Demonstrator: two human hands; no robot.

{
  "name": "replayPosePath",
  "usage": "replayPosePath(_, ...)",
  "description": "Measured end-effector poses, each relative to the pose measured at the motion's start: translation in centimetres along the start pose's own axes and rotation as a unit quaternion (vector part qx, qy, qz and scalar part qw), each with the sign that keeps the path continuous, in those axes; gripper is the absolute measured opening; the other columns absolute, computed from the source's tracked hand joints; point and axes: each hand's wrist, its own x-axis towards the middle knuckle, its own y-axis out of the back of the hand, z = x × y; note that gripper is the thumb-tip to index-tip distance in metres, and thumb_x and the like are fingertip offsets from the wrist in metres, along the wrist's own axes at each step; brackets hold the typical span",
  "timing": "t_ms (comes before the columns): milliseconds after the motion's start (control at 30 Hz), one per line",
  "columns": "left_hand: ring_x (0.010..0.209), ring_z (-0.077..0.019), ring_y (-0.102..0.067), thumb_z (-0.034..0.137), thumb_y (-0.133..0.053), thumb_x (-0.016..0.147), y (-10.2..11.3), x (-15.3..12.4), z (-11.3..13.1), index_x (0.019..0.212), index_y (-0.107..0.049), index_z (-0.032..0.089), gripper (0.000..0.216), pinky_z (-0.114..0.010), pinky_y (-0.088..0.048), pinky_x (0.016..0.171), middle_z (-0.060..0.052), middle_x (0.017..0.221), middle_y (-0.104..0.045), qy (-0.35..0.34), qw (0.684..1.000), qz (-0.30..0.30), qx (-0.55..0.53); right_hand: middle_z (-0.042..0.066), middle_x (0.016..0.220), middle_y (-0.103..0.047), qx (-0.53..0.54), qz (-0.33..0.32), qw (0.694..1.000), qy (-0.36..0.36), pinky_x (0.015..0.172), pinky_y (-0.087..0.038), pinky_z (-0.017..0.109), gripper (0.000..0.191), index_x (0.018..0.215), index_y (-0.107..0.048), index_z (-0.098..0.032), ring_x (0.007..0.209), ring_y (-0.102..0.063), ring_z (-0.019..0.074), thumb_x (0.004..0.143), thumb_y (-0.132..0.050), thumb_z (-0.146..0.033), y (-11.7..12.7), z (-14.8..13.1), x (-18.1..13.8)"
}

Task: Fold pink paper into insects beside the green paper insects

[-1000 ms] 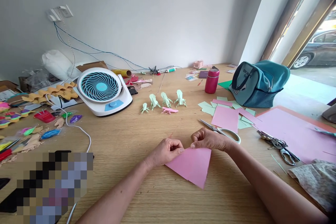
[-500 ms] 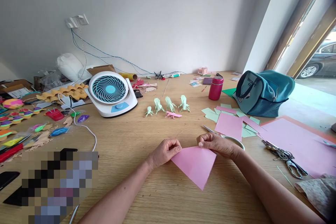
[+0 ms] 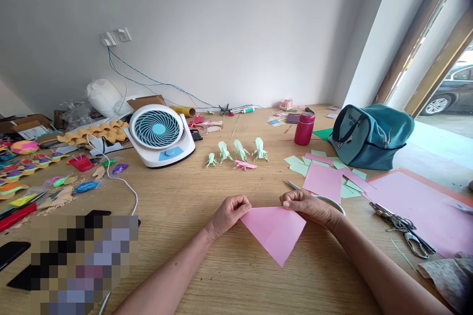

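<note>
A pink paper triangle [image 3: 275, 230] lies on the wooden table [image 3: 207, 275] with its fold along the far edge and its tip pointing toward me. My left hand [image 3: 229, 211] pinches the fold's left corner with curled fingers. My right hand [image 3: 305, 205] presses curled fingertips on the fold near its right end. Scissors [image 3: 325, 199] lie just behind my right hand, partly hidden by it.
Several folded green paper figures [image 3: 236, 150] and a pink one [image 3: 244, 165] stand mid-table. A white and blue fan [image 3: 159, 133], a red bottle [image 3: 304, 128], a teal bag [image 3: 371, 135], loose pink and green sheets [image 3: 323, 179], a large pink sheet [image 3: 421, 206] and more scissors [image 3: 404, 229] surround them.
My hands have slid apart along the fold toward its corners. The view has shifted, so everything sits slightly further right and lower.
</note>
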Motion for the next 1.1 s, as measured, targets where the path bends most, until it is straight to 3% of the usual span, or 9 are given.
replayPosePath(400,0.049,-0.0071,-0.028,0.052,-0.063,0.080,0.3,0.1,-1.1,0.064,-0.043,0.018,0.042,-0.020,-0.022,0.044,0.007,0.057,-0.035,0.049,0.990,0.033,-0.127,-0.007,0.062,-0.038,0.055,0.004,0.998,0.003,0.056,-0.024,0.028,0.047,0.063,-0.048,-0.019,0.056,-0.031,0.0095,0.078,-0.070,-0.057,-0.4,-0.4,-0.1)
replayPosePath(700,0.049,-0.0057,-0.027,0.051,-0.071,0.074,0.6,0.3,-1.1,0.060,-0.035,0.018,0.051,-0.018,-0.020,0.045,0.007,0.055,-0.035,0.064,0.971,0.078,-0.216,-0.004,0.065,-0.050,0.052,-0.030,0.998,-0.006,0.060,-0.033,0.030,0.043,0.066,-0.057,-0.017,0.059,-0.041,0.0113,0.084,-0.066,-0.055,0.0,0.1,-0.1)
replayPosePath(1100,0.047,-0.0050,-0.026,0.050,-0.077,0.069,0.8,0.3,-0.8,0.060,-0.039,0.018,0.051,-0.017,-0.021,0.045,0.009,0.050,-0.033,0.072,0.948,0.110,-0.291,-0.003,0.069,-0.055,0.054,-0.043,0.998,-0.004,0.065,-0.036,0.031,0.039,0.072,-0.061,-0.016,0.062,-0.046,0.0121,0.088,-0.063,-0.051,0.0,-0.2,-0.2)
